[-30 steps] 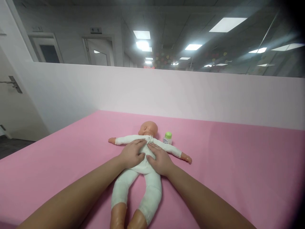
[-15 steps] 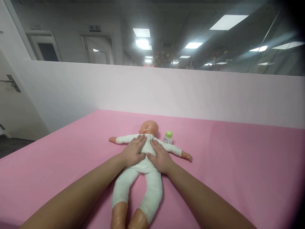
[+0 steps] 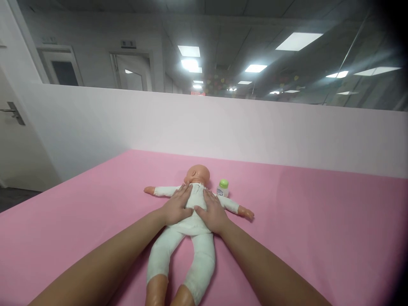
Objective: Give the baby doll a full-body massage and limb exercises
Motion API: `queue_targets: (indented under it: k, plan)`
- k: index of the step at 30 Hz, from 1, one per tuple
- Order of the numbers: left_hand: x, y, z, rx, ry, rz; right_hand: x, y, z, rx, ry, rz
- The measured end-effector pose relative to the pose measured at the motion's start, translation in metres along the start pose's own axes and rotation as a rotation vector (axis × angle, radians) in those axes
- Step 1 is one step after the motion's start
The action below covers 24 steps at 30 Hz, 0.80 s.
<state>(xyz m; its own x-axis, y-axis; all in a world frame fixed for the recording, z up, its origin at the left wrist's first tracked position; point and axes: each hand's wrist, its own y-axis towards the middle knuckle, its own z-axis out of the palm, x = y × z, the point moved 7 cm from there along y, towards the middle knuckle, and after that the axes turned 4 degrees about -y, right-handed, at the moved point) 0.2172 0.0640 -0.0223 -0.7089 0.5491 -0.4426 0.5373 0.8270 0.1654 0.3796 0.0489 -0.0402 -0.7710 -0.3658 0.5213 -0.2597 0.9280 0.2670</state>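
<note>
A baby doll (image 3: 191,244) in a white suit lies face down on the pink surface (image 3: 302,229), arms spread, head turned to the left. My left hand (image 3: 177,207) lies flat on the doll's upper back, left of the middle. Beside it my right hand (image 3: 211,212) rests flat on the right of the back, and the two thumbs nearly touch. The fingers of both hands are stretched toward the doll's shoulders. Neither hand grips anything.
A small white bottle with a green cap (image 3: 223,187) stands just right of the doll's head. A pale partition wall (image 3: 242,131) runs along the far edge of the pink surface. A door with a handle (image 3: 12,113) is at the far left.
Both hands have slid up the doll's back from its middle toward the shoulders. The view has shifted slightly.
</note>
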Motion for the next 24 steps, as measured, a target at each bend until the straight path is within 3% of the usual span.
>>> queue_targets:
  k: [4, 7, 11, 14, 17, 21, 24]
  plan:
    - [0.004, -0.004, 0.000, -0.069, -0.046, 0.016, 0.004, -0.002, 0.001, -0.060, -0.019, -0.032]
    - [0.004, -0.013, -0.005, -0.192, -0.076, 0.014, 0.008, -0.006, -0.003, -0.127, -0.029, -0.043]
    - [0.011, -0.034, -0.023, -0.453, -0.081, -0.198, 0.017, -0.017, -0.019, -0.290, -0.048, -0.052]
    - [0.011, -0.049, -0.033, -0.542, -0.001, -0.342, 0.021, -0.022, -0.025, -0.292, -0.077, -0.022]
    - [0.011, -0.054, -0.038, -0.558, 0.047, -0.419, 0.021, -0.023, -0.023, -0.253, -0.052, -0.009]
    - [0.023, -0.048, -0.035, -0.452, 0.046, -0.554, 0.021, -0.020, -0.014, -0.221, 0.038, -0.062]
    - [0.021, -0.040, -0.036, -0.416, -0.056, -0.507, 0.023, -0.017, -0.007, -0.202, 0.104, -0.099]
